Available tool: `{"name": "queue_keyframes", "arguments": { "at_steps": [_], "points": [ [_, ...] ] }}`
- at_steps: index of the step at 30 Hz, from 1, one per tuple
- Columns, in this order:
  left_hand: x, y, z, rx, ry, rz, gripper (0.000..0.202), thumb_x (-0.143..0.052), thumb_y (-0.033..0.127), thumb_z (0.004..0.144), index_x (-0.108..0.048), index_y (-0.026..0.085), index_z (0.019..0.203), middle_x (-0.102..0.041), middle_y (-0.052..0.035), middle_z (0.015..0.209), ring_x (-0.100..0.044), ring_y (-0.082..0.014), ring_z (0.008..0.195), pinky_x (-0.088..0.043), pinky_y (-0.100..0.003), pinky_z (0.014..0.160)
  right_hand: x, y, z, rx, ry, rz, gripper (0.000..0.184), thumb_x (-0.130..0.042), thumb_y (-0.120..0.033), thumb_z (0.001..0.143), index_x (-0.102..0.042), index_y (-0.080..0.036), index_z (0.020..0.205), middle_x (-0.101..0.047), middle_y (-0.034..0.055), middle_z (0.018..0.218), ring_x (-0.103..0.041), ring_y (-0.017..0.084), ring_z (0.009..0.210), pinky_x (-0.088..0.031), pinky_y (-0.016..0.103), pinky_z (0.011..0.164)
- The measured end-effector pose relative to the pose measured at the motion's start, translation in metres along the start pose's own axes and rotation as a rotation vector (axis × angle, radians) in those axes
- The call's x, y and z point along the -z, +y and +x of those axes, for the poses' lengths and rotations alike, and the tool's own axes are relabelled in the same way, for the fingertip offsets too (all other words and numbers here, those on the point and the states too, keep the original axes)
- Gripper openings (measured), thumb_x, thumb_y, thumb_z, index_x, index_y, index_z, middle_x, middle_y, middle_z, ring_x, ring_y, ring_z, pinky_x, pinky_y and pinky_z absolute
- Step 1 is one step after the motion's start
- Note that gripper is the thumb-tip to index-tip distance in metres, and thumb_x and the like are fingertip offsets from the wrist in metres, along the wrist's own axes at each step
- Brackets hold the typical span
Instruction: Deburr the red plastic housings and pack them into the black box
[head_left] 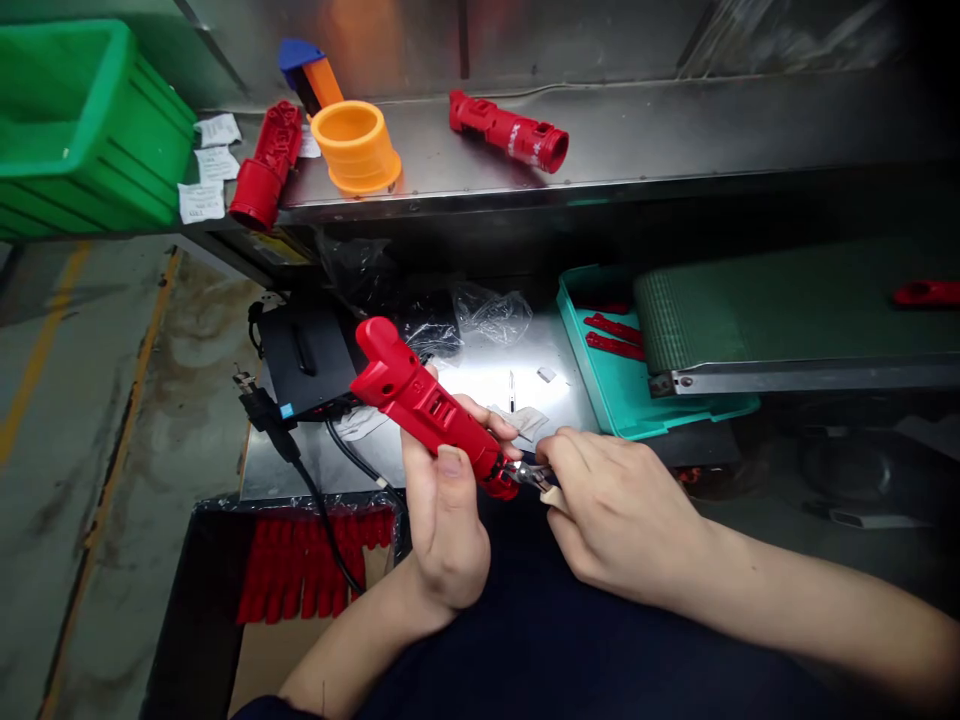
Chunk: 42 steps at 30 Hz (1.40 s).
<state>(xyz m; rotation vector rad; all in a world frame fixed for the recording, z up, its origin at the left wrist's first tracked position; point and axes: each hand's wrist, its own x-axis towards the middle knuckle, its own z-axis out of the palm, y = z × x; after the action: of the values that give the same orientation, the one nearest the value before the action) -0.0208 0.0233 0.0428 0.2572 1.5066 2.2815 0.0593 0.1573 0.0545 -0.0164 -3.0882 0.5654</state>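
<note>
My left hand (450, 520) is wrapped round a red plastic tool housing (427, 405), which tilts with its handle-like end up and to the left. In my right hand (622, 505) is a pair of small pliers (536, 475) with pale grips. Their metal jaws touch the open lower end of the housing, beside my left fingers. What lies between the jaws is too small to make out. Past my hands, a small knife (512, 392) and scraps of paper lie on the metal work surface.
An orange ring-shaped holder (362, 160) and red housings (510, 132) stand on the shelf, with a green bin (135, 150) at left. A teal tray (592, 370) sits under the conveyor belt (787, 305). A cable (304, 470) hangs over a box of red parts (300, 570).
</note>
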Motion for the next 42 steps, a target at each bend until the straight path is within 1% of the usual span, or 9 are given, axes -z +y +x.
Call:
{"name": "queue_keyframes", "arguments": {
  "at_steps": [4, 8, 19, 24, 30, 33, 36, 39, 42],
  "points": [
    [-0.0001, 0.0044, -0.0024, 0.025, 0.014, 0.059, 0.022, -0.051, 0.045, 0.103, -0.059, 0.028, 0.114, -0.058, -0.0052, 0.110, -0.063, -0.0256, 0.102, -0.058, -0.041, 0.088, -0.0010, -0.0017, 0.0022, 0.017, 0.023, -0.040, 0.012, -0.045, -0.013, 0.082, -0.055, -0.018, 0.082, -0.057, 0.0038, 0.074, -0.056, 0.022, 0.062, -0.035, 0.035, 0.058],
    [-0.0005, 0.0042, -0.0040, 0.016, 0.036, 0.110, 0.025, -0.050, 0.044, 0.103, -0.057, 0.027, 0.120, -0.060, -0.0070, 0.112, -0.063, -0.0289, 0.111, -0.058, -0.042, 0.091, -0.0010, -0.0025, 0.0042, 0.030, 0.019, -0.065, 0.011, -0.045, -0.012, 0.081, -0.054, -0.018, 0.080, -0.055, 0.0032, 0.072, -0.055, 0.022, 0.060, -0.035, 0.035, 0.057],
    [-0.0077, 0.0041, -0.0019, -0.028, 0.066, 0.155, 0.018, -0.047, 0.039, 0.104, -0.058, 0.027, 0.112, -0.061, -0.0078, 0.110, -0.064, -0.0306, 0.107, -0.055, -0.050, 0.096, -0.0004, 0.0002, 0.0054, 0.036, 0.014, -0.094, 0.010, -0.046, -0.011, 0.080, -0.052, -0.020, 0.080, -0.053, 0.0034, 0.071, -0.054, 0.023, 0.059, -0.034, 0.035, 0.055],
    [-0.0079, 0.0050, -0.0023, -0.007, 0.091, 0.182, 0.022, -0.050, 0.045, 0.102, -0.060, 0.028, 0.111, -0.061, -0.0070, 0.105, -0.064, -0.0293, 0.100, -0.056, -0.047, 0.086, 0.0005, 0.0008, 0.0062, 0.039, 0.007, -0.100, 0.010, -0.047, -0.011, 0.080, -0.052, -0.020, 0.080, -0.053, 0.0039, 0.071, -0.054, 0.023, 0.059, -0.034, 0.036, 0.055],
    [-0.0081, 0.0025, -0.0022, -0.013, 0.095, 0.173, 0.022, -0.049, 0.046, 0.102, -0.061, 0.029, 0.111, -0.060, -0.0061, 0.104, -0.062, -0.0280, 0.098, -0.055, -0.045, 0.087, -0.0017, 0.0019, 0.0065, 0.036, 0.031, -0.115, 0.010, -0.048, -0.011, 0.079, -0.053, -0.019, 0.080, -0.054, 0.0042, 0.071, -0.055, 0.024, 0.059, -0.034, 0.035, 0.054],
    [-0.0088, 0.0009, -0.0017, -0.023, 0.103, 0.199, 0.030, -0.049, 0.046, 0.102, -0.056, 0.029, 0.126, -0.057, -0.0086, 0.107, -0.060, -0.0291, 0.097, -0.057, -0.047, 0.087, -0.0033, 0.0009, 0.0067, 0.036, 0.056, -0.132, 0.011, -0.048, -0.010, 0.079, -0.053, -0.019, 0.078, -0.054, 0.0043, 0.070, -0.056, 0.023, 0.057, -0.032, 0.035, 0.053],
    [-0.0093, 0.0010, -0.0012, -0.055, 0.105, 0.194, 0.047, -0.048, 0.043, 0.103, -0.038, 0.035, 0.148, -0.054, -0.0086, 0.111, -0.059, -0.0275, 0.093, -0.057, -0.047, 0.088, -0.0042, -0.0011, 0.0076, 0.024, 0.084, -0.143, 0.013, -0.047, -0.008, 0.080, -0.052, -0.019, 0.077, -0.055, 0.0043, 0.069, -0.056, 0.022, 0.055, -0.030, 0.034, 0.051],
    [-0.0089, 0.0021, -0.0006, -0.039, 0.098, 0.176, 0.050, -0.048, 0.042, 0.103, -0.034, 0.039, 0.151, -0.054, -0.0071, 0.110, -0.059, -0.0262, 0.093, -0.057, -0.046, 0.089, -0.0048, -0.0023, 0.0085, 0.016, 0.081, -0.156, 0.014, -0.047, -0.007, 0.078, -0.052, -0.020, 0.076, -0.055, 0.0045, 0.068, -0.055, 0.022, 0.054, -0.028, 0.033, 0.049],
    [-0.0086, 0.0027, -0.0001, -0.026, 0.116, 0.198, 0.054, -0.049, 0.044, 0.102, -0.033, 0.037, 0.153, -0.055, -0.0078, 0.110, -0.060, -0.0273, 0.093, -0.057, -0.047, 0.090, -0.0057, -0.0021, 0.0090, 0.026, 0.067, -0.159, 0.013, -0.048, -0.007, 0.078, -0.052, -0.019, 0.077, -0.055, 0.0048, 0.068, -0.056, 0.022, 0.053, -0.027, 0.033, 0.049]
  ]
}}
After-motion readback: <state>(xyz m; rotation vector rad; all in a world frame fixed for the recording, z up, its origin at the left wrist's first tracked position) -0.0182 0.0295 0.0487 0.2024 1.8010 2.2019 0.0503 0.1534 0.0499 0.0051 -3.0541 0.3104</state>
